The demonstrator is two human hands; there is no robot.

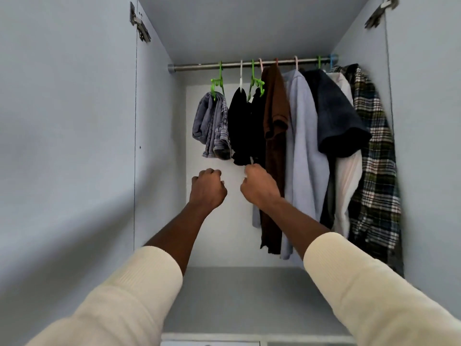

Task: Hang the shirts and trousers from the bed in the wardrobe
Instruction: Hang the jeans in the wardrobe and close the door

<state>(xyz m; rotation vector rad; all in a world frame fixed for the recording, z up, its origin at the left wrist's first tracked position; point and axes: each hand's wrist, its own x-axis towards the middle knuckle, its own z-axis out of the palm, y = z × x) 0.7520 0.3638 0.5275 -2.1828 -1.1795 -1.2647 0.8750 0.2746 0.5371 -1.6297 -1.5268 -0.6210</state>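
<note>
The rail (pixel 249 64) across the top of the wardrobe (pixel 74 146) already carries a full row of clothes. Counting from its left end: folded denim trousers (pixel 212 124) on a green hanger (pixel 217 82), black trousers (pixel 245 126) draped over a white and a second green hanger, then a brown shirt (pixel 275 136), a pale blue shirt (pixel 303 151), a dark navy shirt (pixel 336 116), a whitish garment (pixel 348 186) and, nearest the rail's right end, a plaid shirt (pixel 374 171).

Both hands are raised below the rail, under the trousers. The left hand (pixel 208 189) has its fingers curled into a loose fist and holds nothing that shows. The right hand (pixel 259 184) is also curled, its knuckles just under the hem of the black trousers; whether the fingertips are pinching that hem or merely close to it I cannot tell (they face away from the camera).

Judging by this, the hanging looks largely done, and the hands seem to be straightening or leaving the black trousers. The bed is out of view, so whether any clothes remain there cannot be said.
</note>
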